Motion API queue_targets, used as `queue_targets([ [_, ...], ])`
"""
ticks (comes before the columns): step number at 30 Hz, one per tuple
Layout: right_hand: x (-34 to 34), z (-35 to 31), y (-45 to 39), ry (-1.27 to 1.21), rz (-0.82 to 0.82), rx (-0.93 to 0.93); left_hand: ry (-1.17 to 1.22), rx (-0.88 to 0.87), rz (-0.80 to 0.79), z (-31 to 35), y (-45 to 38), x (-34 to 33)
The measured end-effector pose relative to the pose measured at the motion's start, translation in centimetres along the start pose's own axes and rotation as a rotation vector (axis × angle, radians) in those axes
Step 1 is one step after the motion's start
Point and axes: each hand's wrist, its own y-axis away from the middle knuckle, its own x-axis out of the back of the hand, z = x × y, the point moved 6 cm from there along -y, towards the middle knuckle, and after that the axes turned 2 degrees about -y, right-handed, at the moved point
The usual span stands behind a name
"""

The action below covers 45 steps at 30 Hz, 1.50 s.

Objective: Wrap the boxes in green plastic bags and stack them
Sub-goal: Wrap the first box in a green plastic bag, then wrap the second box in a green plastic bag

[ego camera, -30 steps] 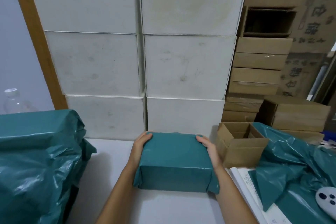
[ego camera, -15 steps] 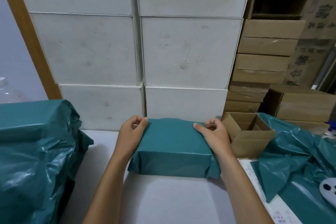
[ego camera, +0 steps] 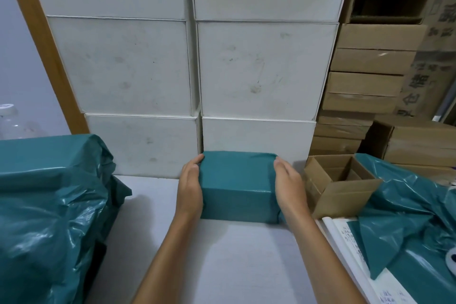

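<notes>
A box wrapped in green plastic (ego camera: 237, 187) rests on the white table (ego camera: 237, 259), close to the wall of white boxes. My left hand (ego camera: 190, 187) lies flat against its left side and my right hand (ego camera: 288, 190) against its right side, so both press it between them. The wrap looks smooth and tight on top. A large stack covered in crumpled green plastic (ego camera: 49, 210) stands at the left. Loose green plastic bags (ego camera: 409, 224) lie heaped at the right.
White boxes (ego camera: 192, 69) are stacked right behind the wrapped box. An open brown carton (ego camera: 338, 182) sits to its right, with more brown cartons (ego camera: 365, 81) piled behind. Printed sheets (ego camera: 350, 242) lie at the right edge. A clear bottle (ego camera: 9, 118) shows far left.
My hands shifted from the box's top rear corners down onto its left and right sides. The wrapped box now sits a bit nearer the white boxes.
</notes>
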Motion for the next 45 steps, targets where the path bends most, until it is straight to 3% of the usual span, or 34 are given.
queue_targets([
  [6, 0.2, 0.8, -0.2, -0.191, 0.036, -0.059, 0.189, 0.105, -0.018, -0.6, 0.0, 0.2],
  [10, 0.4, 0.1, -0.4, 0.112, -0.017, 0.016, 0.003, 0.076, -0.068, -0.3, -0.6, 1.2],
  [15, 0.5, -2.6, 0.0, 0.554, 0.019, 0.187, -0.166, 0.022, -0.085, 1.6, -0.3, 1.7],
  [17, 0.7, -4.9, 1.0, 0.611, 0.056, 0.255, -0.228, -0.028, -0.046, 4.0, 0.5, 1.9],
  [20, 0.1, -9.2, 3.9, 0.44, 0.069, 0.359, -0.266, -0.189, 0.019, 9.2, 3.1, 2.3],
  [25, -5.1, -12.0, 10.3, 0.087, -0.089, 0.345, -0.251, -0.329, 0.045, 16.6, 7.5, 4.7],
  [29, -11.5, -12.4, 14.0, 0.147, -0.274, 0.326, -0.366, -0.385, 0.098, 20.6, 9.2, 10.2],
  [34, -18.0, -14.4, 17.6, 0.153, -0.424, 0.318, -0.577, -0.401, 0.294, 23.4, 10.7, 20.9],
  [37, -21.5, -14.8, 19.2, 0.135, -0.499, 0.249, -0.7, -0.302, 0.461, 22.6, 9.8, 28.1],
  [39, -23.5, -14.7, 20.0, 0.119, -0.535, 0.198, -0.787, -0.112, 0.52, 20.7, 8.7, 32.3],
  [42, -25.7, -14.2, 20.8, 0.098, -0.573, 0.114, -0.853, 0.169, 0.457, 17.3, 7.4, 35.6],
  [45, -26.4, -13.9, 21.0, 0.073, -0.572, 0.109, -0.76, 0.216, 0.328, 15.7, 6.8, 35.4],
])
